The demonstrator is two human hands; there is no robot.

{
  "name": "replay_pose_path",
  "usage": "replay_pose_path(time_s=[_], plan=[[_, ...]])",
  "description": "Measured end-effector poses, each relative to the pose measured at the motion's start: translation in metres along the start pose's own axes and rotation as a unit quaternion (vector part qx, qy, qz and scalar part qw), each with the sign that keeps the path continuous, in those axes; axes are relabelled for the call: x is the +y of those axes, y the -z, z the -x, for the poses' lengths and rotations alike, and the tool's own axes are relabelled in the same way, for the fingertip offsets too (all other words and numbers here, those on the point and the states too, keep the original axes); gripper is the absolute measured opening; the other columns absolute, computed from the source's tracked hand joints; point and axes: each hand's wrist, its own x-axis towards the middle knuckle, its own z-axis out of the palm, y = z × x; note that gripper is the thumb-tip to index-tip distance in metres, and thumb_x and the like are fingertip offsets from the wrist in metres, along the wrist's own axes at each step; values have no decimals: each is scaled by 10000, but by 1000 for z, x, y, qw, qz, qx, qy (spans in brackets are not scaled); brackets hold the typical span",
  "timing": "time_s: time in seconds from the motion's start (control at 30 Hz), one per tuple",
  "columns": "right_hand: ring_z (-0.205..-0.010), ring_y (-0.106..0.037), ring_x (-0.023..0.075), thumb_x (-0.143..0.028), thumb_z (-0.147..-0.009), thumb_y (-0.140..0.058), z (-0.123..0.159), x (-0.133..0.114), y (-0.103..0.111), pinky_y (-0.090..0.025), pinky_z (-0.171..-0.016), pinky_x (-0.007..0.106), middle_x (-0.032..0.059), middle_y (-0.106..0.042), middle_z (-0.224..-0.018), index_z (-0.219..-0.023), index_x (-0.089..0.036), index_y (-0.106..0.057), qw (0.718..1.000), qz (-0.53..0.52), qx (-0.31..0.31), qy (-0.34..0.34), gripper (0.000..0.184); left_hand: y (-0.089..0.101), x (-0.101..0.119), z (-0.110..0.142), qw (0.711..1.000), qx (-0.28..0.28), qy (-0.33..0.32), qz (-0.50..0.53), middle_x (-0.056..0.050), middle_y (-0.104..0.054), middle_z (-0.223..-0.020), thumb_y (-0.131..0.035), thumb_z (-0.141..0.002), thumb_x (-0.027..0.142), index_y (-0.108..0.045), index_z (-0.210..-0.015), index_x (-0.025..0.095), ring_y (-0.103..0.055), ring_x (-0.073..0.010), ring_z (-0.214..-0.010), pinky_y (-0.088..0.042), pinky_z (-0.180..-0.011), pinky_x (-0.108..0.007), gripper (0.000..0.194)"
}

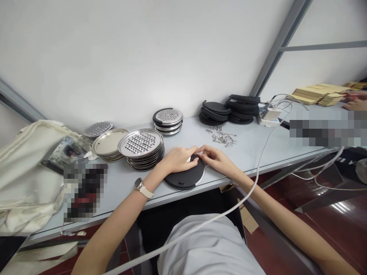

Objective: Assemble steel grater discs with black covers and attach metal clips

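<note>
Grey tabletop [247,148]: black disc [185,176] flat, silvery rim [202,177] rightward.

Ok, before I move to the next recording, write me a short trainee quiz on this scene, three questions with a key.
1. True or false: the watch is on the left wrist.
2. Pick one. The small metal parts lie in front of: (a) the cloth bag, (b) the black stacks, (c) the yellow stack.
3. What is under the left hand?

Key: 1. True. 2. b. 3. A black disc.
</note>
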Motion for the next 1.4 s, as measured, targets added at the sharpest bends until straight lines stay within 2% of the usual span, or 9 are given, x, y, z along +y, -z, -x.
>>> replay_pose_path(time_s=[0.27, 0.63, 0.77, 1.0, 1.13, 1.3, 1.4], plan=[[-606, -450, 128, -413, -933, -456, -1, -3, -1, -362, -599, 251, -11, -546, -686, -967, -192, -589, 1000, -2, -1, 9, 260, 0, -1, 0, 1000, 8, -9, 2, -21, -683, -797, -429, -910, 406, -502, -1048, 210, -649, -210, -687, -341, -548, -274, 250], [-643, -498, 140, -390, -948, -431, 0, -4, -1, -395, -629, 259, 16, -624, -761, -1077, -188, -603, 1000, 19, -7, 19, 295, -1, -1, -1, 1000, 8, -4, -2, -21, -690, -800, -433, -912, 410, -517, -1057, 211, -654, -212, -698, -335, -548, -272, 260], [-615, -474, 138, -379, -942, -435, 0, -1, -1, -387, -613, 260, 0, -588, -705, -1062, -200, -613, 999, 31, -3, 14, 280, 0, 0, 0, 1000, 1, 2, 4, -22, -695, -816, -447, -907, 395, -518, -1063, 210, -657, -210, -710, -345, -560, -270, 253], [-561, -382, 117, -289, -904, -477, 0, 0, -2, -328, -558, 244, -46, -422, -609, -1100, -202, -602, 998, 54, 4, 14, 249, 0, 0, 0, 1000, 5, 1, 5, -27, -698, -831, -453, -904, 400, -517, -1062, 207, -661, -213, -717, -347, -556, -268, 258], [-578, -391, 113, -252, -884, -496, 1, -3, -1, -334, -572, 243, -49, -419, -628, -1081, -196, -576, 998, 65, -5, 24, 220, 0, 0, -1, 1000, 6, -1, 2, -25, -695, -811, -440, -911, 412, -520, -1056, 207, -661, -213, -707, -342, -549, -268, 263], [-572, -388, 113, -284, -889, -500, 1, -4, -1, -336, -558, 240, -49, -423, -625, -1059, -196, -572, 998, 64, -5, 22, 204, 1, 0, 0, 1000, 1, -1, 1, -28, -692, -805, -430, -915, 418, -519, -1051, 208, -660, -211, -710, -347, -554, -266, 265], [-577, -426, 121, -313, -909, -483, 1, -5, -1, -356, -564, 244, -36, -486, -636, -1045, -198, -582, 998, 56, -8, 22, 204, 0, -1, 0, 1000, 0, -1, -2, -29, -689, -797, -429, -914, 424, -518, -1033, 209, -657, -214, -706, -343, -551, -267, 262]])
